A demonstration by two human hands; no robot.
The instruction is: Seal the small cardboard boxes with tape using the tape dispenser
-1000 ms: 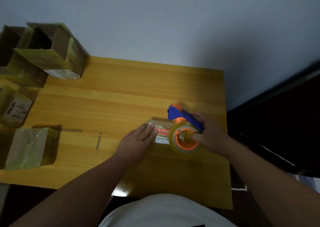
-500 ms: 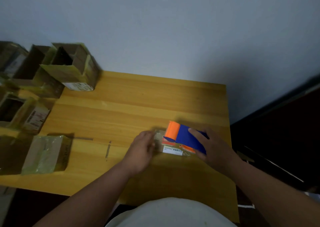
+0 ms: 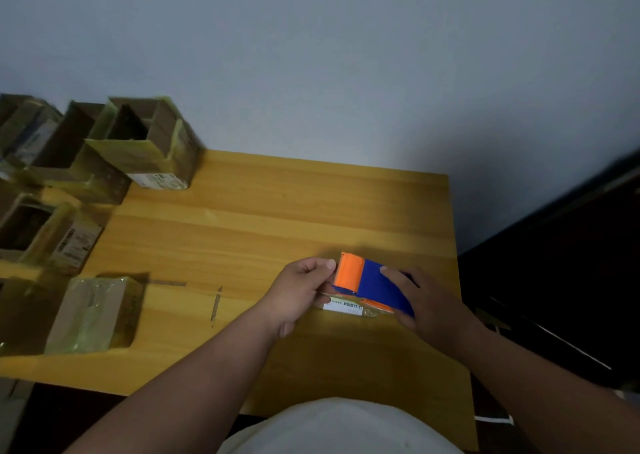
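Both hands meet over the small box at about 5 o'clock on the wooden surface [image 3: 263, 218]. One, the right hand [image 3: 429, 306], grips the blue-and-orange tape dispenser [image 3: 372, 282], fingers wrapped over its blue body, with the orange cutter end pointing toward 9 o'clock. Its partner, the left hand [image 3: 299, 292], has its fingers curled at the dispenser's orange edge; it seems to pinch the free tape end there, though the clear tape itself cannot be made out. Beneath the dispenser lies the small cardboard box [image 3: 346, 306], mostly hidden, only its white label strip and a glossy edge showing.

This looks like the step of drawing out or tearing a length of tape for that box. Next, the tape would need laying flat along the box seam and pressing down, the dispenser tilted so its teeth cut cleanly.

At 9 o'clock, near the surface's left edge, sits a tape-wrapped box [image 3: 95, 315]. At 10 to 11 o'clock stand several open boxes [image 3: 138, 142], flaps up, apparently awaiting sealing.
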